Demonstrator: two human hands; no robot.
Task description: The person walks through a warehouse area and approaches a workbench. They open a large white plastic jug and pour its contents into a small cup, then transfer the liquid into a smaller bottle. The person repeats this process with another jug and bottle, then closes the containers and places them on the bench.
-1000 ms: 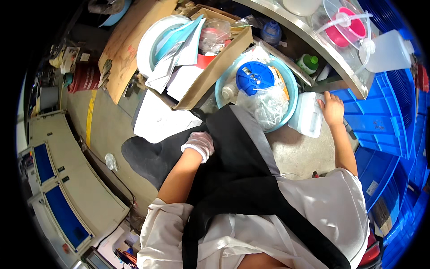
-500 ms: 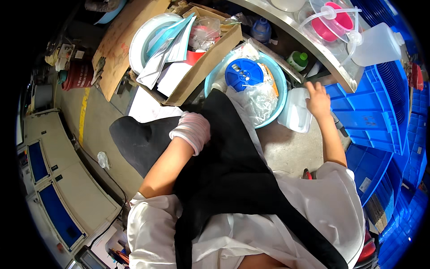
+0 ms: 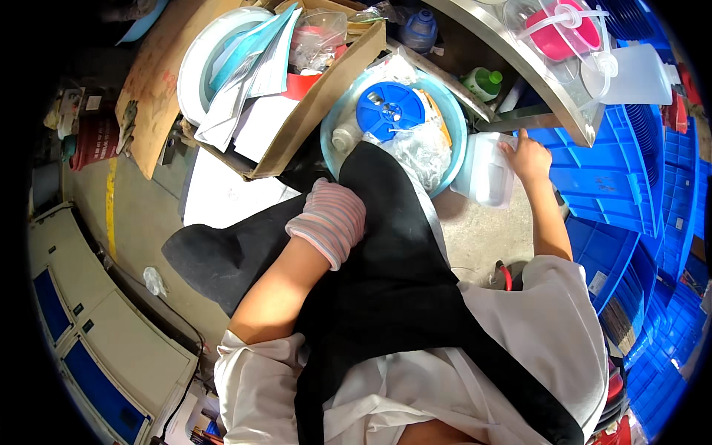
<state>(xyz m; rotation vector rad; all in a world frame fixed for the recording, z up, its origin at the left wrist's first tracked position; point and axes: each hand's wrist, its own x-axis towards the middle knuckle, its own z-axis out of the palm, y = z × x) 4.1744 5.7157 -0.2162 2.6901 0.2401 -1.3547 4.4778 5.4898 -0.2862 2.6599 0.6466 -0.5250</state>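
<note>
1. Translucent plastic is what the right hand (image 3: 528, 157) meets: it rests on the top edge of a clear plastic container (image 3: 486, 172) standing on the floor at about 2 o'clock from the person's body, just beside the light-blue basin (image 3: 452, 122). The fingers curl over the rim, a light hold rather than a full clasp.
2. The left hand (image 3: 330, 221) wears a pink striped glove and lies closed against the black apron (image 3: 393, 259), near the picture's centre; whether it pinches the cloth or only rests on it cannot be told.
3. The basin sits at 12 o'clock and holds a blue reel (image 3: 389, 111) and crumpled clear bags (image 3: 423, 148). A cardboard box (image 3: 311, 111) of papers lies at 11 o'clock, touching the basin's left side.
4. Judged from this, the step in hand is taking hold of the container; lifting it would call for a firmer wrap of the fingers around its wall, since the rim hold looks shallow.
5. Compared with half a second ago, the right hand lies a little further over the container's rim, and the gloved left hand has dropped lower against the apron.
</note>
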